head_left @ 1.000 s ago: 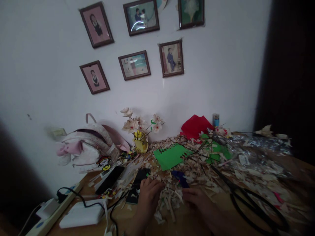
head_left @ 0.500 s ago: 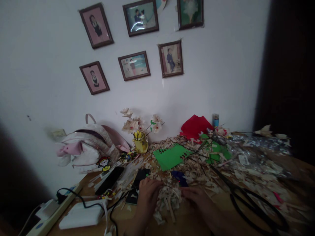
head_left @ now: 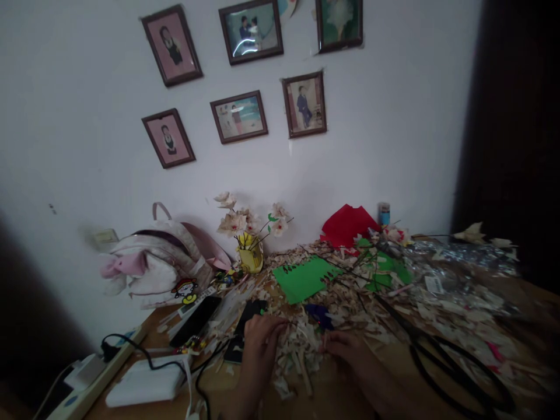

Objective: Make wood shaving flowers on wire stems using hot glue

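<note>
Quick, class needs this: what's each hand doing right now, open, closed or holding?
Left hand: partly curled at the paper scraps; too dim to tell whether it holds anything.
Right hand: curled near the same scraps; grip cannot be told.

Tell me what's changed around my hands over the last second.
Your left hand has shifted slightly left, widening the gap to your right hand. It's too dim to tell whether either grip took or released anything. The black scissors, green paper sheet and yellow flower pot stayed put.
</note>
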`<state>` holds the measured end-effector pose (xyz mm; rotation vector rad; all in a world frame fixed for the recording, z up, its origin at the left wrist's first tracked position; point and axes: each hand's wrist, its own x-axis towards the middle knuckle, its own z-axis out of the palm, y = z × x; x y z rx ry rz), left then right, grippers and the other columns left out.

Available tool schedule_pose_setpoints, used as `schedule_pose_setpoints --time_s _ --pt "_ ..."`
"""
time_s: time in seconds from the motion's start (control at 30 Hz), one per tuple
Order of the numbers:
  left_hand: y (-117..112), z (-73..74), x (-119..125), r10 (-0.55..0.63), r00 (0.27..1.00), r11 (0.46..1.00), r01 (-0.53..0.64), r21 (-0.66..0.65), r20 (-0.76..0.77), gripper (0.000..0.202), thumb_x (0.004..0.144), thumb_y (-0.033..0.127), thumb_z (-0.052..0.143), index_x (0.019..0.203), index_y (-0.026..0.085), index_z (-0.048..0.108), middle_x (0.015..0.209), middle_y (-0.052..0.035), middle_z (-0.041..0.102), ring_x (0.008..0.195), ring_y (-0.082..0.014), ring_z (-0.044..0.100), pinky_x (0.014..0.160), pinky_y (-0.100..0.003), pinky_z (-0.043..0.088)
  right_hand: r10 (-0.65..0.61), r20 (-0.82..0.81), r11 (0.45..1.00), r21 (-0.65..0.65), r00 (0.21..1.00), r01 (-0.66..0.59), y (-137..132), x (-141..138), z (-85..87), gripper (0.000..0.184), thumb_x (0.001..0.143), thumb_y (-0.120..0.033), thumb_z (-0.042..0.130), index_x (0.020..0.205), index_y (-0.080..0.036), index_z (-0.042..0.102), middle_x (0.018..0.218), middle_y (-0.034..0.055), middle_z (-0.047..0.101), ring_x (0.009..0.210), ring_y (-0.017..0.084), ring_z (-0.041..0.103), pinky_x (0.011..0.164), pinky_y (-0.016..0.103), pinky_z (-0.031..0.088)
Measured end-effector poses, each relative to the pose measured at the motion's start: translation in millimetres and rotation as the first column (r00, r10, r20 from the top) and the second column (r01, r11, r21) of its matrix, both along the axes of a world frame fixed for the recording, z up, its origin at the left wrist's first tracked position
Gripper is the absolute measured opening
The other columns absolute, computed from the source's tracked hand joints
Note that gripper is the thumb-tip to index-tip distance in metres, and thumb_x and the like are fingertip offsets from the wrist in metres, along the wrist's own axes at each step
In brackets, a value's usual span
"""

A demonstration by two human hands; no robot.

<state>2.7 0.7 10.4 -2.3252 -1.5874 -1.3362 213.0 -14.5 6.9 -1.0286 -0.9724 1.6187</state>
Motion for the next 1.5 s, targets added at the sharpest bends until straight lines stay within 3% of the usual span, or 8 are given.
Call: schedule_pose_setpoints --time_s 0.23,0.37,0.57,0.8,1.03,1.13,1.33,1.5 --pt "-3 1.9 2 -0.020 1.000 0.999 0.020 0.029 0.000 0.029 0.088 0.039 0.045 0.086 0.023 0.069 0.080 -0.0045 0.070 0.076 -0.0203 0.060 0.070 -0.033 0.043 -0.029 0.089 0.991 0.134 0.996 0.017 3 2 -9.2 0.031 0.065 -0.048 0.066 0.061 -0.017 0.069 0.060 0.0000 0.062 0.057 0.012 0.051 0.053 0.023 0.037" --pt "-3 4.3 3 -0.066 0.997 0.995 0.069 0.078 -0.034 0.026 0.088 0.037 0.047 0.084 0.024 0.069 0.076 -0.0023 0.070 0.072 -0.0185 0.061 0.069 -0.031 0.043 -0.030 0.101 0.997 0.074 0.994 0.022 8 1 -16.2 0.028 0.061 -0.044 0.071 0.061 -0.016 0.069 0.051 -0.0037 0.052 0.049 0.009 0.043 0.046 0.021 0.030" --pt "-4 5.8 4 -0.096 0.993 0.990 0.103 0.096 -0.071 0.022 0.088 0.033 0.047 0.086 0.024 0.068 0.077 -0.0013 0.070 0.072 -0.0175 0.061 0.069 -0.030 0.043 -0.039 0.043 0.999 0.038 0.998 0.038 6 0 -8.3 0.024 0.053 -0.036 0.074 0.068 -0.018 0.071 0.054 -0.0039 0.057 0.047 0.008 0.044 0.044 0.021 0.030" --pt "-4 4.0 3 -0.108 0.991 0.989 0.115 0.088 -0.078 0.020 0.089 0.031 0.048 0.087 0.024 0.067 0.078 -0.0004 0.070 0.073 -0.0176 0.061 0.070 -0.031 0.041 -0.078 0.124 0.993 0.092 0.989 0.067 9 1 -11.3 0.019 0.056 -0.035 0.070 0.066 -0.019 0.073 0.059 -0.0010 0.065 0.054 0.012 0.052 0.053 0.024 0.037" --pt "-3 5.1 2 -0.083 0.997 0.994 0.083 0.066 -0.009 0.021 0.087 0.033 0.049 0.085 0.024 0.068 0.076 -0.0012 0.069 0.072 -0.0184 0.060 0.069 -0.031 0.042 -0.071 0.163 0.991 0.120 0.984 0.052 9 3 -10.6 0.024 0.055 -0.035 0.070 0.072 -0.019 0.074 0.074 0.0040 0.072 0.074 0.021 0.062 0.070 0.030 0.044" --pt "-4 12.5 -3 -0.067 0.991 0.993 0.056 0.100 0.116 0.025 0.086 0.038 0.049 0.082 0.023 0.069 0.074 -0.0027 0.070 0.070 -0.0189 0.060 0.067 -0.030 0.044 -0.091 0.195 0.987 0.146 0.977 0.062 11 1 -14.3 0.024 0.056 -0.036 0.070 0.073 -0.018 0.073 0.072 0.0028 0.071 0.072 0.020 0.062 0.069 0.029 0.044" --pt "-6 33.0 -10 0.047 0.843 0.999 -0.053 -0.005 0.536 0.038 0.074 0.055 0.057 0.069 0.019 0.068 0.075 -0.0047 0.068 0.072 -0.0206 0.060 0.066 -0.030 0.048 -0.112 0.190 0.982 0.171 0.975 0.079 18 -1 -34.3 0.021 0.059 -0.037 0.069 0.072 -0.021 0.067 0.058 -0.0035 0.060 0.048 0.011 0.048 0.046 0.023 0.033" --pt "-3 33.1 7 0.019 0.607 0.958 0.216 -0.188 0.795 0.045 0.070 0.062 0.057 0.066 0.018 0.057 0.051 0.0042 0.053 0.046 -0.0100 0.045 0.043 -0.020 0.035 -0.120 0.205 0.976 0.203 0.971 0.077 16 1 -27.4 0.020 0.057 -0.037 0.068 0.069 -0.021 0.065 0.060 -0.0023 0.061 0.053 0.014 0.051 0.050 0.025 0.036"
